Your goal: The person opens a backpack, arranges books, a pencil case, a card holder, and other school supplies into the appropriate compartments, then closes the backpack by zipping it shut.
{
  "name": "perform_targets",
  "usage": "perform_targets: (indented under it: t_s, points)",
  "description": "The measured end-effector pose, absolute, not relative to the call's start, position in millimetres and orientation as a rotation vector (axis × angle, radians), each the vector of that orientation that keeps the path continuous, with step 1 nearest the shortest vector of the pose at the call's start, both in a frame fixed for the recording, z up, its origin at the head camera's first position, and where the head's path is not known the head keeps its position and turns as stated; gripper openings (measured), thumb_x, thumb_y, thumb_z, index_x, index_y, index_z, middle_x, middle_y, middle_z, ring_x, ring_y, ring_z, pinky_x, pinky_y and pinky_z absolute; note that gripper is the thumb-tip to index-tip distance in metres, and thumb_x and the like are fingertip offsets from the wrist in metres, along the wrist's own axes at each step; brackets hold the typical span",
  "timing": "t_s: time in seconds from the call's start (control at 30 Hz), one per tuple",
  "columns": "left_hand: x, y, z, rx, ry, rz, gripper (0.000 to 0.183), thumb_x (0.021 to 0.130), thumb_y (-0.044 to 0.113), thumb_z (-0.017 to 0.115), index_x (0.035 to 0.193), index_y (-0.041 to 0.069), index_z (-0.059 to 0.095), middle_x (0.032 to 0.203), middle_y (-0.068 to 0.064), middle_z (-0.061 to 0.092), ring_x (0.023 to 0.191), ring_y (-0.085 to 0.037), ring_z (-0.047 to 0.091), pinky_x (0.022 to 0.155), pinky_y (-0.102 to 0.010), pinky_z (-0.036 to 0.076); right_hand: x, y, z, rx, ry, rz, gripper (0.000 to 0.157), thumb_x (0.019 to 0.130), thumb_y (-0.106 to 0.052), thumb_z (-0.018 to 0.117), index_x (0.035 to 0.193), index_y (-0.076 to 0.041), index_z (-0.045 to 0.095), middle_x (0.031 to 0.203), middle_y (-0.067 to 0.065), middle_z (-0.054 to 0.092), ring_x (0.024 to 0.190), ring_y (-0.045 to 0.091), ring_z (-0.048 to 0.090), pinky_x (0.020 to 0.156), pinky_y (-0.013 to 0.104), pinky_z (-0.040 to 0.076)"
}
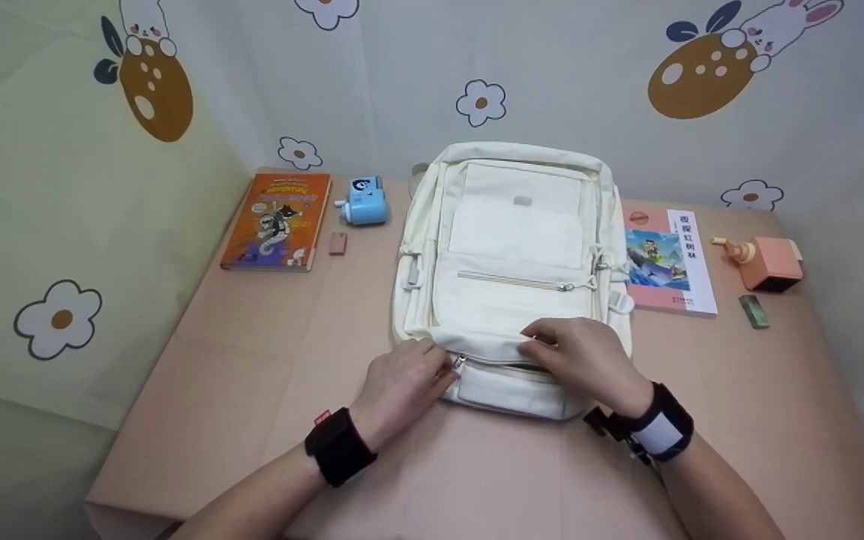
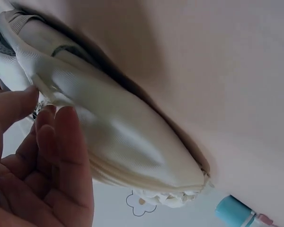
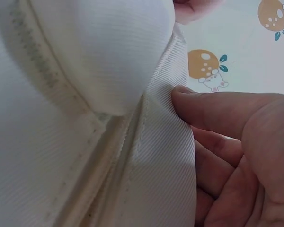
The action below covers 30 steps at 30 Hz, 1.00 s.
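Observation:
A cream-white backpack (image 1: 522, 225) lies flat on the table, front pockets up and its bottom end toward me. My left hand (image 1: 406, 382) is at the left corner of the lower front pocket, thumb and fingers pinching at the metal zipper pull (image 1: 460, 361). On the other side, my right hand (image 1: 586, 360) grips the fabric flap above that pocket's zipper, which gapes open between the hands. In the right wrist view, the thumb of the right hand (image 3: 241, 146) presses on the ribbed fabric (image 3: 165, 156), with the other fingers behind it.
Left of the backpack are an orange book (image 1: 278, 221), a blue pencil sharpener (image 1: 364, 201) and a small pink eraser (image 1: 337, 244). To its right, a pink-and-white book (image 1: 672, 262) lies partly under it, near a pink pencil sharpener (image 1: 766, 262) and a green eraser (image 1: 754, 311).

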<state>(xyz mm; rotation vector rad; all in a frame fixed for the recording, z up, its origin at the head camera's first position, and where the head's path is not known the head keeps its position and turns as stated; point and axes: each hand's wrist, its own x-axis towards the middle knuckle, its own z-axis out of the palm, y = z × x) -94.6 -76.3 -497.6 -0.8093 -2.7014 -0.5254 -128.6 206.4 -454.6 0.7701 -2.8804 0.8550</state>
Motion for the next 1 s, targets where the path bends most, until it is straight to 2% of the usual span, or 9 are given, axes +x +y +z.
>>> perform_targets:
  t_s: [0.37,0.6,0.83,1.0]
  points:
    - [-94,-76,-502,-0.799,-2.663,-0.5,0.004,0.094,0.018,0.072,0.094,0.015,0.069,0.088,0.005,0.065,0.073,-0.013,0.061,0.053,-0.027,0.049,-127,203,-455,0.774,-2.863,0.821,0.013,0.095,-0.029,0.075,0.102,-0.019,0.08,0.089,-0.01,0.074,0.069,0.003,0.06,0.064,0.032,0.05]
    - [-91,-80,-501,-0.787,-2.661,-0.567,0.012,0.089,0.011,0.075,0.095,0.015,0.065,0.085,0.003,0.068,0.073,-0.015,0.065,0.056,-0.031,0.053,-125,199,-456,0.779,-2.893,0.792,0.017,0.093,-0.027,0.076,0.108,-0.019,0.077,0.093,-0.008,0.074,0.071,0.005,0.06,0.065,0.034,0.049]
    - [-91,-87,-501,-0.844,-2.62,-0.635,0.003,0.094,0.015,0.075,0.096,0.014,0.074,0.09,0.004,0.069,0.078,-0.012,0.066,0.062,-0.028,0.054,-123,196,-459,0.835,-2.864,0.761,0.021,0.094,-0.029,0.075,0.112,-0.018,0.078,0.101,-0.005,0.076,0.078,0.008,0.067,0.069,0.036,0.053]
    - [-92,-93,-496,-0.825,-2.658,-0.706,0.006,0.097,0.019,0.072,0.096,0.014,0.074,0.087,0.006,0.07,0.076,-0.009,0.065,0.061,-0.026,0.053,-122,198,-459,0.852,-2.827,0.775,0.016,0.095,-0.027,0.075,0.107,-0.018,0.079,0.096,-0.007,0.076,0.08,0.008,0.069,0.07,0.036,0.054]
